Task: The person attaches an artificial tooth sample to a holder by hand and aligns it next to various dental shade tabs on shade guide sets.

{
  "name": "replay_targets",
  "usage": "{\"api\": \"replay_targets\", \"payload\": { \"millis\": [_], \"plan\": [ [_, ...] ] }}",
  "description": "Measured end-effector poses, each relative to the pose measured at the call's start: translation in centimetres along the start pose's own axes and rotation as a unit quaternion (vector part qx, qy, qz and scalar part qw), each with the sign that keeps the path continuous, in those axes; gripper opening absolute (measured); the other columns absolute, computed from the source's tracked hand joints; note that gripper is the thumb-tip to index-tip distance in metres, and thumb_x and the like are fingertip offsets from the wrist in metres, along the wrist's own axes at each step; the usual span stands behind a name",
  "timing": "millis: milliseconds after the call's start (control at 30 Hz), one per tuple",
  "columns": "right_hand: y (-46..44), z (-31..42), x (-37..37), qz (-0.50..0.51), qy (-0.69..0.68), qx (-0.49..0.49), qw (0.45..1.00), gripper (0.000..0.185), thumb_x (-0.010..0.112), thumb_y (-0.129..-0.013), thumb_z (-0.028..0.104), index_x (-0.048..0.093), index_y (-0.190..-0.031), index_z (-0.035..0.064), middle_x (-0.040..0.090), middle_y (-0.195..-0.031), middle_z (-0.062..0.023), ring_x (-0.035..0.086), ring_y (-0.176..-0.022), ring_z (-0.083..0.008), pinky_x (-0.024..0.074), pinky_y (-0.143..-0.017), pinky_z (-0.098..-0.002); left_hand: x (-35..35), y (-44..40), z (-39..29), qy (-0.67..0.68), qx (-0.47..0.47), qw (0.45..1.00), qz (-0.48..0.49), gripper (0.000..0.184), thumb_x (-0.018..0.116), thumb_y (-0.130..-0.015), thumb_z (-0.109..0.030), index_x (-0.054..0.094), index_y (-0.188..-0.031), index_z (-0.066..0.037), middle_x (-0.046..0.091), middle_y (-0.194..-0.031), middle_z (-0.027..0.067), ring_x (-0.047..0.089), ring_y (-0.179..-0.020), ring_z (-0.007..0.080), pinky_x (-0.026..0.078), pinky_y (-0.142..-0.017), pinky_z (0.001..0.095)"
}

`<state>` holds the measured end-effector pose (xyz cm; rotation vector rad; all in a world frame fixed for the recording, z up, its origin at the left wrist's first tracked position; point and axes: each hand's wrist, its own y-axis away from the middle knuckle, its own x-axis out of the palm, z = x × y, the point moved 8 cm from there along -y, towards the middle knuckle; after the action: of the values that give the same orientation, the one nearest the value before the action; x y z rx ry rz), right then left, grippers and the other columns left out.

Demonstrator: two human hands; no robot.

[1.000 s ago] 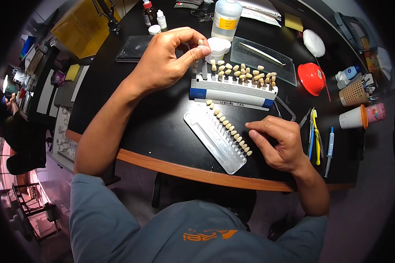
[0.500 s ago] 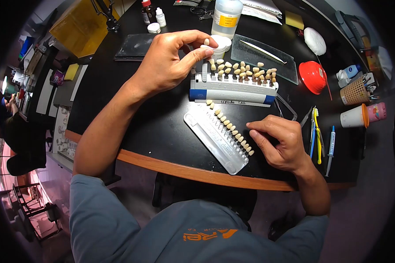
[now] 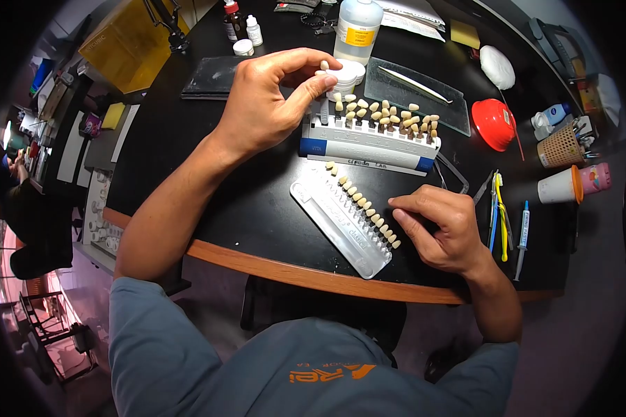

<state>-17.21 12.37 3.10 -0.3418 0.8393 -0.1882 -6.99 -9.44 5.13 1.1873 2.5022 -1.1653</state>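
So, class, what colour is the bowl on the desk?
The bowl is red, best seen in the head view.

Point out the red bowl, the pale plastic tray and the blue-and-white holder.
Red bowl (image 3: 494,125): head view, middle of its red surface.
Pale plastic tray (image 3: 336,224): head view, bare part beside its teeth.
Blue-and-white holder (image 3: 372,152): head view, white front between its blue ends.

Red bowl (image 3: 490,126); blue-tipped syringe (image 3: 523,240)
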Motion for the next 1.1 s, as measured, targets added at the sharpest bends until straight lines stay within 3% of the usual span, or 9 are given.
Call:
{"api": "replay_targets", "payload": {
  "millis": [267,567,767,867,1100],
  "plan": [
    [0.0,0.0,0.1,0.002,-0.001,-0.001,1.000,0.010,0.073,-0.086,-0.001,0.074,-0.096,-0.0016,0.067,-0.076,-0.0121,0.066,-0.063,-0.0235,0.0508,-0.056,-0.0319,-0.1,0.0,-1.7,-0.084,0.066,0.994,-0.002,0.020,0.074,-0.091,-0.004,0.075,-0.110,0.000,0.074,-0.088,0.0069,0.070,-0.081,0.0095,0.055,-0.073,0.0238],
    [-0.2,-0.2,0.5,0.012,0.000,0.026,1.000,0.011,0.073,-0.086,0.001,0.074,-0.098,-0.0012,0.067,-0.079,-0.0108,0.066,-0.065,-0.0200,0.0508,-0.055,-0.0304,0.2,0.3,-1.0,-0.098,0.039,0.994,-0.002,0.023,0.077,-0.089,-0.008,0.076,-0.112,-0.002,0.075,-0.089,0.0080,0.070,-0.078,0.0105,0.055,-0.073,0.0250],
    [-0.7,-0.4,0.9,0.001,0.002,0.039,0.999,0.022,0.072,-0.088,0.004,0.073,-0.110,-0.0017,0.064,-0.106,-0.0132,0.067,-0.075,-0.0173,0.0549,-0.059,-0.0271,0.1,0.4,-0.9,-0.088,0.000,0.996,-0.004,0.024,0.073,-0.093,-0.010,0.076,-0.116,-0.004,0.076,-0.087,0.0089,0.071,-0.078,0.0121,0.055,-0.072,0.0252],
    [-0.7,-0.9,0.9,0.015,-0.001,0.060,0.998,0.026,0.072,-0.088,0.004,0.072,-0.114,-0.0015,0.061,-0.114,-0.0145,0.066,-0.076,-0.0168,0.0566,-0.061,-0.0263,0.2,0.4,-0.8,-0.057,0.030,0.998,-0.009,0.023,0.069,-0.096,-0.011,0.076,-0.116,-0.003,0.077,-0.088,0.0104,0.072,-0.078,0.0133,0.055,-0.072,0.0258],
    [-0.5,-1.1,1.2,0.021,-0.001,0.071,0.997,0.037,0.074,-0.087,0.007,0.069,-0.122,-0.0030,0.059,-0.117,-0.0147,0.061,-0.075,-0.0166,0.0526,-0.067,-0.0306,-0.1,0.0,-0.8,-0.100,0.036,0.994,0.039,0.020,0.066,-0.097,-0.011,0.077,-0.109,0.001,0.077,-0.089,0.0136,0.073,-0.080,0.0172,0.056,-0.071,0.0279]
  ]
}}
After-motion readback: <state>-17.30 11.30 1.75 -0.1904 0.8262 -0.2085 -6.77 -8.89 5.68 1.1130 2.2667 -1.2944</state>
